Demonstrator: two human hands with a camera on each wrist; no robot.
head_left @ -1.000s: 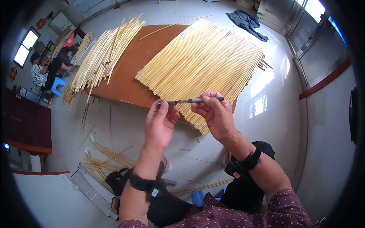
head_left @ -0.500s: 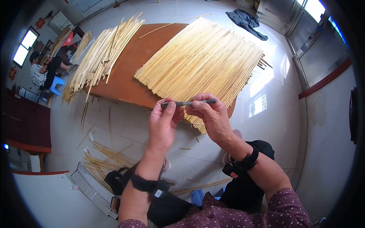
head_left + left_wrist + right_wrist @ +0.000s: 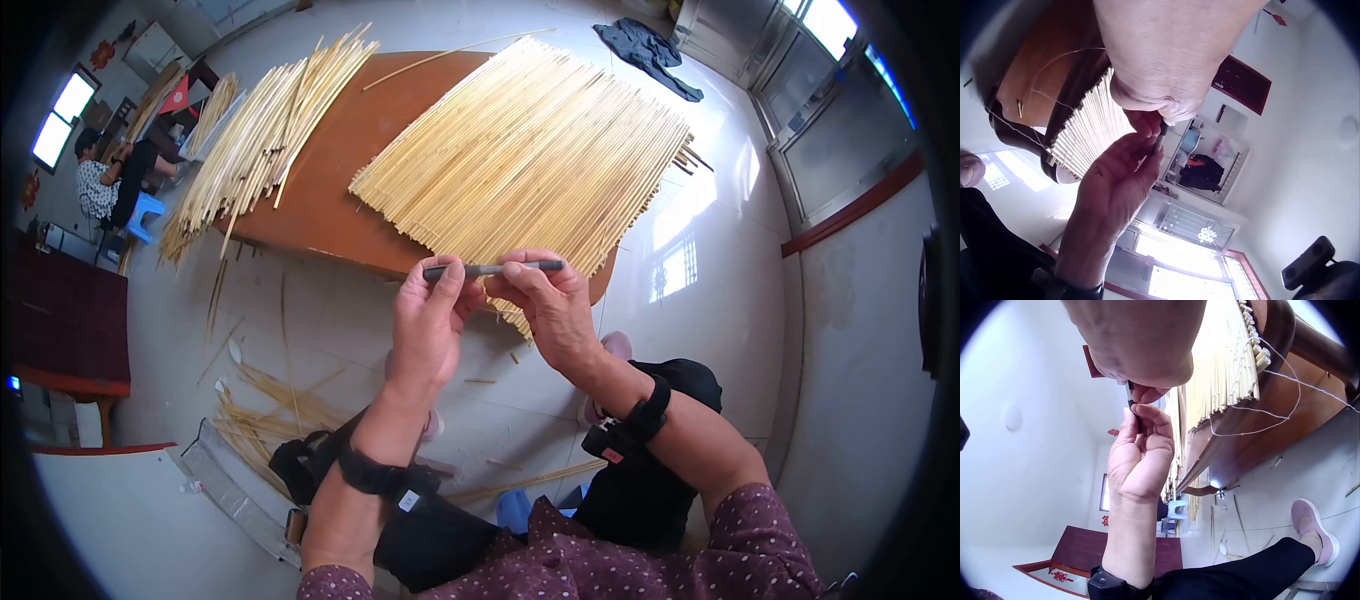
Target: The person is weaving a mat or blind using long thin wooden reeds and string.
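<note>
At centre, head view, L hand (image 3: 428, 325) & R hand (image 3: 560, 315) pinch a pen-like tool (image 3: 488, 270) btwn thumb & fingertips, both grips narrow, tool nearly level, hands near each other. Grey mid-part shows in the gap; much of the dark ends is covered by thumbs, so can't make out any cap, tip or lettering. Most of the other fingers are tucked behind, esp. on R hand.

Stick mat (image 3: 530, 150) lies at 12 to 1 o'clock on a brown table (image 3: 335, 200); its near edge is partly hidden by the hands. Stick bundle (image 3: 265, 130), 10 o'clock; floor sticks (image 3: 255, 410), 8 o'clock, blurry. Too many overlap for a count. Dark cloth (image 3: 655, 60), 1 o'clock.

Counts: 1 tool, 2 hands, 1 mat, 1 single stick (image 3: 440, 61) lying apart at approx 12, 2 black wrist straps (L strap (image 3: 368, 472) at 7, R strap (image 3: 652, 412) at 4), 1 seated person (image 3: 97, 190) btwn 9 & 10 w/ 1 blue stool (image 3: 147, 212).

R wrist view has white string (image 3: 1289, 417) looping by the table edge at approx 2 to 3 o'clock, hardly visible from the head; also 1 whole pink shoe (image 3: 1313, 531) at 4. L wrist view adds a dark garment (image 3: 1202, 173) at approx 4 & a bright window (image 3: 1179, 284) at 6, cut off by the frame.
</note>
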